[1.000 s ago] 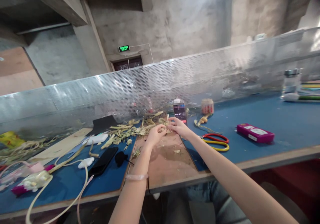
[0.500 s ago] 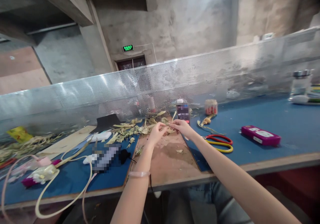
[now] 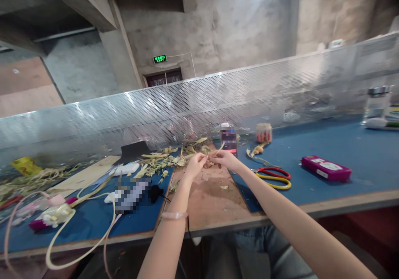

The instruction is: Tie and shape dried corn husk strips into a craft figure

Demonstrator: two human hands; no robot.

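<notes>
My left hand (image 3: 196,164) is closed in a pinch over the brown board (image 3: 212,206), its fingertips almost meeting those of my right hand (image 3: 225,159). A thin, pale dried plant strip (image 3: 222,146) sticks up from the fingers of my right hand. Both hands seem to pinch the same dried plant piece, though the fingers hide most of it. Just beyond them lies a heap of dry, yellowish leaves and stalks (image 3: 195,146). A phone (image 3: 229,139) with a lit screen stands propped behind my right hand.
Scissors (image 3: 276,177) with red and yellow handles lie right of the board. Farther right is a purple box (image 3: 326,169); a jar (image 3: 263,132) stands behind. Cables (image 3: 62,266) loop over the left table edge. A perforated metal screen (image 3: 199,98) runs along the back.
My right hand has shifted slightly left and lower, bringing its fingertips closer to my left hand. The pale strip now leans more to the right.
</notes>
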